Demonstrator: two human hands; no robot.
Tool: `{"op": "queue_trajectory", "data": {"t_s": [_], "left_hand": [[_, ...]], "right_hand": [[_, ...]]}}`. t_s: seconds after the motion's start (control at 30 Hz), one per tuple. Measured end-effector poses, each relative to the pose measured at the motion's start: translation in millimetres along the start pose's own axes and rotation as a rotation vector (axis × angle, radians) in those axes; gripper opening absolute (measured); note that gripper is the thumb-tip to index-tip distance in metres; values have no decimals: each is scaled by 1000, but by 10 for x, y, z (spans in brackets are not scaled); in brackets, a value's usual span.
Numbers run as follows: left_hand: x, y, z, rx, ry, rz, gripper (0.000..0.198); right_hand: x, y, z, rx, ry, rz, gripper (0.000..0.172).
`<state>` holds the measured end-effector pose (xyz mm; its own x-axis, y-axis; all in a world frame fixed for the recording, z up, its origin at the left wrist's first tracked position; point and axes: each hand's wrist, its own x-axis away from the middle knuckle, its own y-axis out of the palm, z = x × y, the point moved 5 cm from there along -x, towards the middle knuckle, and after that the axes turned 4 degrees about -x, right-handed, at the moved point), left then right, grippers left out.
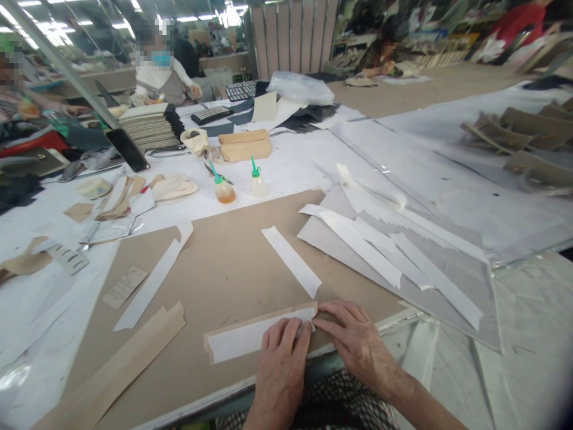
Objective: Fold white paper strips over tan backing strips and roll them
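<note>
At the bench's near edge: tan-backed white strip (242,340). Left hand (282,361) and right hand (358,343) press its right end, grip apart, fingers flat. Just beyond, loose white strip (290,261); farther, amber-filled bottle (224,190) beside pale bottle (258,182).

A long tan strip (259,319) lies flat on the brown board (233,263) near the front edge of the table (304,161), slanting slightly up to the right. A white paper strip (242,339) covers most of its face, leaving a thin tan border.
</note>
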<state>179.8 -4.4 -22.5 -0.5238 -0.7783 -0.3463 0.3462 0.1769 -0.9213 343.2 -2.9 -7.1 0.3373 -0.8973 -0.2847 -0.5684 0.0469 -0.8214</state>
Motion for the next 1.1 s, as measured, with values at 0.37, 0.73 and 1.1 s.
{"op": "queue_trajectory", "data": {"t_s": [0.37, 0.73, 1.1], "left_hand": [[80, 38, 31, -43, 46, 43, 38], [147, 54, 87, -29, -2, 84, 37], [132, 21, 85, -5, 9, 86, 33]], "right_hand": [[-40, 71, -15, 234, -158, -168, 31], [-54, -5, 105, -91, -53, 2, 33], [-43, -3, 44, -90, -69, -8, 39]]}}
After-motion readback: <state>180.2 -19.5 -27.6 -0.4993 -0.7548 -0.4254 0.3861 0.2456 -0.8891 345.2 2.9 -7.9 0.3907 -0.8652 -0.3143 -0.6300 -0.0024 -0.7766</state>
